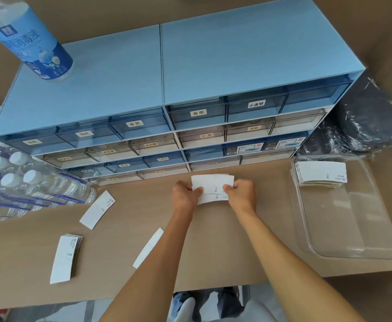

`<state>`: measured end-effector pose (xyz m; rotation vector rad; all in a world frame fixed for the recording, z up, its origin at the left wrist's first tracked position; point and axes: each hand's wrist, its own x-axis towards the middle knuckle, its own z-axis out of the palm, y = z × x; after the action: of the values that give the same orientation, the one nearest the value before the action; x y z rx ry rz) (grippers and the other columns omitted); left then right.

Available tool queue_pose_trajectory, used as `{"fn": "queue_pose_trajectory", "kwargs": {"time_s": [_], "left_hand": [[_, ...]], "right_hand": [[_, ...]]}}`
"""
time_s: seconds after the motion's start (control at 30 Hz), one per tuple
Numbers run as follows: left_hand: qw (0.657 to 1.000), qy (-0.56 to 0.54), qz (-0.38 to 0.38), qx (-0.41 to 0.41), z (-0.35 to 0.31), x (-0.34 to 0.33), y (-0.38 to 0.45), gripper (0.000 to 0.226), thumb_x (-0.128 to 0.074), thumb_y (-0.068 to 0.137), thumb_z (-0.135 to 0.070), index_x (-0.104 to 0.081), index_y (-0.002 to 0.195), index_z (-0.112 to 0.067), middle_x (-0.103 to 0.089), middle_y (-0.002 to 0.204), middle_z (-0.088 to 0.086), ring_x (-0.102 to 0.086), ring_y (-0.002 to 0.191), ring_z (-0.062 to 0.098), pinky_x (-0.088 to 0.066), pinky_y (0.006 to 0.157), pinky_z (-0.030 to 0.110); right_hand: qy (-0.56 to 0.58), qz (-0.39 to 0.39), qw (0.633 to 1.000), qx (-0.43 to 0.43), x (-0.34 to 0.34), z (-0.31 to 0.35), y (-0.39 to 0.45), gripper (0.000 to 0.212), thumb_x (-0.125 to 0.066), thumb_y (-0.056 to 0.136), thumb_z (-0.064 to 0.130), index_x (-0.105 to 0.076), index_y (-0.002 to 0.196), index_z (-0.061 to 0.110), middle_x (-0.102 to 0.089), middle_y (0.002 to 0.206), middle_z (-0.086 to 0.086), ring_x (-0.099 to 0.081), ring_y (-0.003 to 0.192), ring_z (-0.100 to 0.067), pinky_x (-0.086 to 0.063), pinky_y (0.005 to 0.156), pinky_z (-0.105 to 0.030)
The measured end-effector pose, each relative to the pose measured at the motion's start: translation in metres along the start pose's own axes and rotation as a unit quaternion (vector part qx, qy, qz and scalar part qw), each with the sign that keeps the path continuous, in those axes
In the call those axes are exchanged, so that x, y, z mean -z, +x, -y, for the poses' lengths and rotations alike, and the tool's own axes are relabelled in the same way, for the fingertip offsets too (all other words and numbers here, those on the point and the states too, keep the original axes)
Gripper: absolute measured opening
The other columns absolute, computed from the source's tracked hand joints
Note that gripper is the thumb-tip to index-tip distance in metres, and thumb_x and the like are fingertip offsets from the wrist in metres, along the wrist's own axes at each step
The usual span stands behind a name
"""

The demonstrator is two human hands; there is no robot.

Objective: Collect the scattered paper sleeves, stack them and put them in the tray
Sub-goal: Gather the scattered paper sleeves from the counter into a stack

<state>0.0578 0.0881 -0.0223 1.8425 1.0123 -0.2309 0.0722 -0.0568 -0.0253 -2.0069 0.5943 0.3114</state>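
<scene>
Fingers (198,190) of left hand (184,194) and fingers (228,187) of right hand (242,194) clenched on opposite ends of a small bundle of white paper sleeves (213,190), gripped upright-ish just above the surface (125,214), not yet squared, edges fanned. Well to the right of the fingers, a clear plastic tray (343,228) with one neat stack of sleeves (321,175) lying in its far corner. Left of the fingers and nearer the body, a single loose sleeve (97,209) lying flat, a thicker pile of sleeves (66,257) further left and closer in, and another lone sleeve (148,248) partly hidden under the left forearm. Directly beyond the fingers, close behind the bundle, a blue drawer cabinet (167,89) with rows of labelled translucent drawers. On top of the cabinet, far left, a blue-labelled bottle (30,40) standing upright. Far left of the fingers, a shrink-wrapped pack of water bottles (23,187) with white caps, resting on the surface beside the cabinet. Beyond the tray, dark round items wrapped in clear plastic (371,122). Surface pale tan and matte; near edge visible at the bottom, with floor and blurred shapes below.
</scene>
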Motion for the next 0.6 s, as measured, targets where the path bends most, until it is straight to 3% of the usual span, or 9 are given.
{"fn": "queue_pose_trajectory", "kwargs": {"time_s": [0.07, 0.13, 0.23, 0.4, 0.6], "left_hand": [[1.000, 0.013, -0.010, -0.006, -0.010, -0.003, 0.011, 0.023, -0.079, 0.080, -0.020, -0.061, 0.093, -0.011, -0.069, 0.101, 0.009, -0.063, 0.081, 0.021, -0.052, 0.066, 0.028], [0.999, 0.027, -0.017, 0.004, -0.018, -0.007, 0.021, 0.027, -0.080, 0.080, -0.019, -0.069, 0.099, -0.004, -0.071, 0.109, 0.014, -0.068, 0.092, 0.028, -0.057, 0.080, 0.035], [0.998, 0.052, -0.016, 0.019, -0.019, -0.014, 0.028, 0.039, -0.079, 0.081, -0.018, -0.069, 0.113, 0.001, -0.068, 0.120, 0.019, -0.069, 0.103, 0.032, -0.055, 0.086, 0.035], [0.997, 0.063, -0.031, 0.030, -0.017, -0.015, 0.030, 0.043, -0.077, 0.083, -0.018, -0.065, 0.120, -0.002, -0.064, 0.126, 0.018, -0.066, 0.107, 0.034, -0.055, 0.091, 0.037], [0.997, 0.064, -0.027, 0.028, -0.016, -0.011, 0.030, 0.042, -0.080, 0.080, -0.019, -0.066, 0.117, -0.003, -0.067, 0.121, 0.016, -0.068, 0.103, 0.031, -0.050, 0.074, 0.028]], "right_hand": [[-0.036, 0.009, 0.999, -0.016, -0.002, 0.007, 0.008, 0.035, -0.073, 0.081, 0.022, -0.055, 0.054, 0.012, -0.065, 0.068, -0.010, -0.056, 0.065, -0.025, -0.038, 0.055, -0.022], [-0.058, 0.021, 0.998, -0.030, -0.005, 0.012, 0.015, 0.023, -0.073, 0.082, 0.025, -0.071, 0.075, 0.003, -0.075, 0.089, -0.015, -0.067, 0.082, -0.030, -0.051, 0.070, -0.029], [-0.076, 0.011, 0.996, -0.041, -0.011, 0.015, 0.017, 0.029, -0.072, 0.083, 0.025, -0.073, 0.098, 0.002, -0.072, 0.107, -0.018, -0.066, 0.101, -0.035, -0.056, 0.087, -0.040], [-0.094, -0.014, 0.995, -0.038, -0.020, 0.017, 0.014, 0.027, -0.074, 0.081, 0.022, -0.072, 0.098, 0.001, -0.072, 0.108, -0.020, -0.067, 0.102, -0.038, -0.056, 0.083, -0.039], [-0.082, -0.015, 0.995, -0.050, -0.023, 0.016, 0.016, 0.029, -0.076, 0.080, 0.024, -0.071, 0.098, 0.002, -0.072, 0.108, -0.019, -0.067, 0.101, -0.037, -0.052, 0.075, -0.034]]}}
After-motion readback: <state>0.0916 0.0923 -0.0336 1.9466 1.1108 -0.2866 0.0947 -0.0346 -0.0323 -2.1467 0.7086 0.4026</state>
